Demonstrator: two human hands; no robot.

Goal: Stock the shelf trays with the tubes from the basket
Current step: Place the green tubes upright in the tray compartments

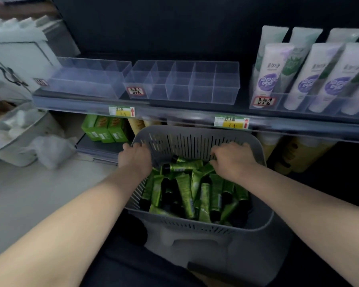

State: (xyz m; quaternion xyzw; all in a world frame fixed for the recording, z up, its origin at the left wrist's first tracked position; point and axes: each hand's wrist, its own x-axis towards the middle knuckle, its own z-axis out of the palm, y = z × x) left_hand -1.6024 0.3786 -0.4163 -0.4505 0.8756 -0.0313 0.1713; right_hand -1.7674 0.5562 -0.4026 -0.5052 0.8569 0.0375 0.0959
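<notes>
A grey slotted basket [195,139] sits below the shelf, filled with several green tubes [184,191] with black caps. My left hand [134,156] grips the basket's left rim. My right hand [232,159] reaches into the basket over the tubes at its far right, fingers curled down among them; what it holds is hidden. On the shelf above stand two clear trays with nothing in them: an undivided one [83,79] at the left and a divided one [184,81] in the middle.
White and purple tubes [311,77] fill a tray at the shelf's right. Price tags [231,122] line the shelf edge. Green boxes [104,128] stand on the lower shelf. A white bin and bags [19,133] lie on the floor at left.
</notes>
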